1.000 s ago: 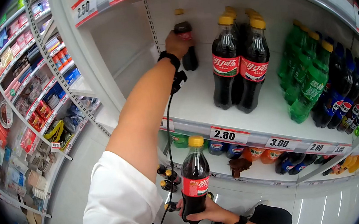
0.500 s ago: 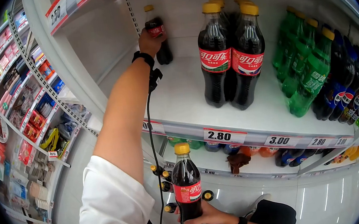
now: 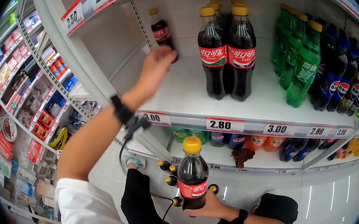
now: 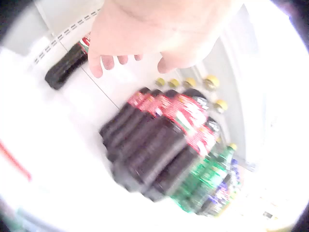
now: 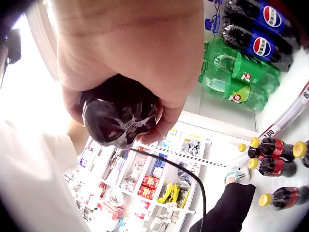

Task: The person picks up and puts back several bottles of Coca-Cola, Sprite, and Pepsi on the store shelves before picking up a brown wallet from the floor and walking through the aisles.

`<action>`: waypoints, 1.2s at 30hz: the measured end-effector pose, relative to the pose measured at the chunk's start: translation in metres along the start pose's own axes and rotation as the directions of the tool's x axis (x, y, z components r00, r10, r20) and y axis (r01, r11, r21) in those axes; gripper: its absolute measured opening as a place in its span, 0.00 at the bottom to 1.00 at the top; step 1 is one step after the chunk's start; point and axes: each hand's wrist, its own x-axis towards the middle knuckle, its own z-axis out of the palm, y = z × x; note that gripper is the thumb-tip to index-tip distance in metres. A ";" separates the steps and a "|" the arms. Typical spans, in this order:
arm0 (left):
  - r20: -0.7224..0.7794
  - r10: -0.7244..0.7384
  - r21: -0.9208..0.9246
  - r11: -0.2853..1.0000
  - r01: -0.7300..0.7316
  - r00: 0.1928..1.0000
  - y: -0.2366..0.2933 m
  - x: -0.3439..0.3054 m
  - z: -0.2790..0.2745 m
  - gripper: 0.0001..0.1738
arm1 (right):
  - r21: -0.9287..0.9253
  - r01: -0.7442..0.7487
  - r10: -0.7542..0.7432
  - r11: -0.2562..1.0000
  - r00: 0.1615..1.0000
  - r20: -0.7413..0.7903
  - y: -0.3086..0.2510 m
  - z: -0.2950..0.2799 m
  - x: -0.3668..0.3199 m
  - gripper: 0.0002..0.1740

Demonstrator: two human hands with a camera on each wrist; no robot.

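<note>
In the head view my left hand (image 3: 156, 70) is over the white shelf (image 3: 186, 89), its fingers loosely extended with nothing in them. Just beyond its fingertips, a cola bottle (image 3: 161, 31) with a yellow cap and red label stands upright in the back left corner. My right hand (image 3: 209, 207) grips another cola bottle (image 3: 194, 178) by its lower part, upright in front of the shelf edge. From the right wrist view, fingers and thumb wrap round the bottle's dark base (image 5: 120, 121). Several cola bottles (image 3: 214, 58) stand grouped mid-shelf, to the right of my left hand.
Green soda bottles (image 3: 304, 70) and blue-labelled Pepsi bottles (image 3: 338, 80) fill the shelf's right side. Price tags (image 3: 225, 124) line its front edge. Several cola bottles (image 5: 275, 166) stand on the floor below. A black cable (image 5: 193, 176) hangs near my right hand.
My left hand has let go of the cola bottle in the back left corner and drawn back towards me. The right hand still holds its bottle in front of the shelf.
</note>
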 end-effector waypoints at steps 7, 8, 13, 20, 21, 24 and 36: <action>0.604 -0.278 -0.190 0.860 0.474 0.747 0.039 -0.202 -0.005 0.27 | -0.159 0.230 -0.259 0.960 0.947 -0.191 -0.021 0.014 -0.011 0.31; 0.628 -0.251 -0.175 0.877 0.447 0.737 0.037 -0.219 -0.001 0.27 | -0.145 0.294 -0.318 0.945 0.929 -0.189 -0.028 0.018 -0.010 0.32; 0.428 -0.192 -0.438 0.811 0.388 0.883 0.043 -0.259 0.017 0.28 | -0.283 0.304 -0.378 0.910 0.889 -0.260 -0.037 0.025 -0.007 0.30; 0.318 -0.329 -0.415 0.795 0.442 0.890 0.036 -0.267 0.026 0.43 | -0.441 0.213 -0.370 0.872 0.876 -0.310 -0.045 0.022 -0.007 0.29; 0.288 -0.328 -0.395 0.815 0.423 0.900 0.037 -0.269 0.029 0.45 | -0.426 0.212 -0.359 0.880 0.883 -0.303 -0.047 0.021 -0.007 0.29; 0.271 -0.302 -0.341 0.858 0.384 0.914 0.031 -0.267 0.028 0.42 | -0.419 0.284 -0.412 0.862 0.875 -0.254 -0.053 0.018 -0.006 0.24; -0.116 -0.121 -0.293 0.952 0.083 0.986 0.084 -0.108 -0.030 0.32 | -0.272 0.308 -0.390 0.912 0.855 -0.340 -0.045 -0.007 -0.004 0.15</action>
